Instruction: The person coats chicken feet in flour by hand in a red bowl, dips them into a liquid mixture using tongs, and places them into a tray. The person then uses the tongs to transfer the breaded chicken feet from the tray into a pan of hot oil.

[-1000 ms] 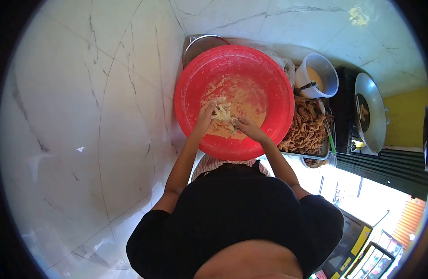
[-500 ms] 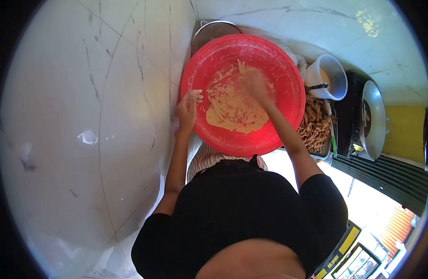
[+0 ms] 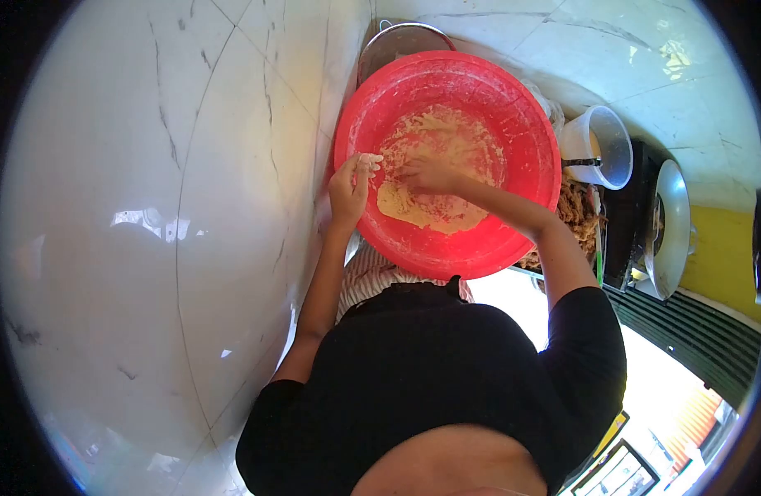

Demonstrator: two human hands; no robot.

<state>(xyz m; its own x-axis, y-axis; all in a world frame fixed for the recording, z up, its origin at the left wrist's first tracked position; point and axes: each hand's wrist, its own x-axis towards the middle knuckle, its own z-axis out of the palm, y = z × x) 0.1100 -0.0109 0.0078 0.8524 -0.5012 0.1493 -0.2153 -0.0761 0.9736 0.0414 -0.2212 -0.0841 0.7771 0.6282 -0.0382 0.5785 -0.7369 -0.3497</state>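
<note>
A big red basin (image 3: 525, 124) holds a flat, crumbly layer of pale yellow flour mixture (image 3: 434, 217). On the basin's left rim is my left hand (image 3: 353, 186), its fingertips coated with flour and bent inward over the edge. My right hand (image 3: 430, 176) is down in the basin at the mixture, blurred by motion, so its fingers cannot be made out clearly.
A translucent bucket (image 3: 616, 149) with a dark handle stands right of the basin. Below it lies a tray of brown fried pieces (image 3: 577, 217). Farther right is a wide metal pan (image 3: 671, 231). A metal-rimmed container (image 3: 401, 41) sits behind the basin, by tiled walls.
My right hand has moved from the upper part of the basin down and left, closer to my left hand. The view has shifted slightly, so the basin appears farther right.
</note>
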